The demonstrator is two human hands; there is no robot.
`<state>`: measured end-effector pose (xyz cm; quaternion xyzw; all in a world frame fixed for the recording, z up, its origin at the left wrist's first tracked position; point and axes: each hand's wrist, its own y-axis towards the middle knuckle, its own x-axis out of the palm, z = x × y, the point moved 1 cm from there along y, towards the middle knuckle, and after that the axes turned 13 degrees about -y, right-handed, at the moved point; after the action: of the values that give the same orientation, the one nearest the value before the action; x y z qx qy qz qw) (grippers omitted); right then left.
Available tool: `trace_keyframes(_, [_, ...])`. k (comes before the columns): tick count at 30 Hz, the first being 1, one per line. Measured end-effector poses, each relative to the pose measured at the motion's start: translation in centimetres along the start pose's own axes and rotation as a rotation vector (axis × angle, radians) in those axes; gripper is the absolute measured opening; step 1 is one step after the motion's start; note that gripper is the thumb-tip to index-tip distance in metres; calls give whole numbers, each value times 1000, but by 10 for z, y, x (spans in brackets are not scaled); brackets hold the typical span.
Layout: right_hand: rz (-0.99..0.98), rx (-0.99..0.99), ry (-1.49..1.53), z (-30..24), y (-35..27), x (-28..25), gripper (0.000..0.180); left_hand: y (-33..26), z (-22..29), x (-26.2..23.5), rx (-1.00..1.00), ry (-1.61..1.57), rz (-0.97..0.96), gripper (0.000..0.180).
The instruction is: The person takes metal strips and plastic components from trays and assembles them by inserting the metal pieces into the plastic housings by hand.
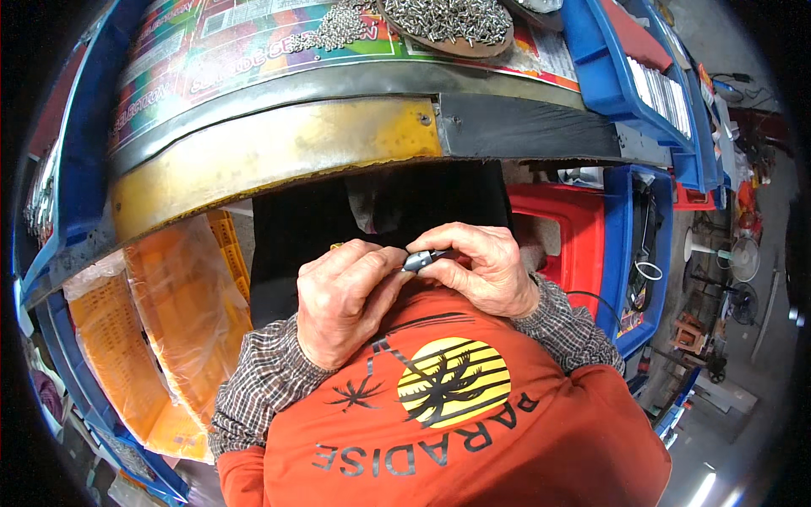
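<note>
A small dark grey tapered piece [417, 261] is pinched between my two hands, just above the front of my red shirt. My left hand [338, 291] is closed at its left end, thumb and forefinger pressed together. My right hand [483, 269] grips the right end between thumb and forefinger. Fingertips hide part of the piece, so its exact kind does not show.
Ahead, a workbench edge [279, 144] runs across, bearing a round tray [498, 44] of small metal pins and a loose heap of tiny metal parts [338, 27]. Blue bins [583, 59] stand at both sides. Yellow plastic-wrapped packs [182, 313] lie left; a red plastic stool [583, 224] stands right.
</note>
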<state>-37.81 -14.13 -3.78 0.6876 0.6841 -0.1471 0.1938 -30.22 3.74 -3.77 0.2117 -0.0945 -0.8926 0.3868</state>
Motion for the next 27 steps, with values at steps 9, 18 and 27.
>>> trace_keyframes(9, [-58, -28, -62, 5, -3, 0, 16, -6, -3, 7, 24, 19, -14, 20])
trace_keyframes(18, [-76, 8, 131, 12, -4, 4, 14, -4, -9, 4, 53, 16, -92, 22])
trace_keyframes(27, [44, -30, 5, 14, -5, 9, 15, -6, -7, 8, 16, 67, 11, 22])
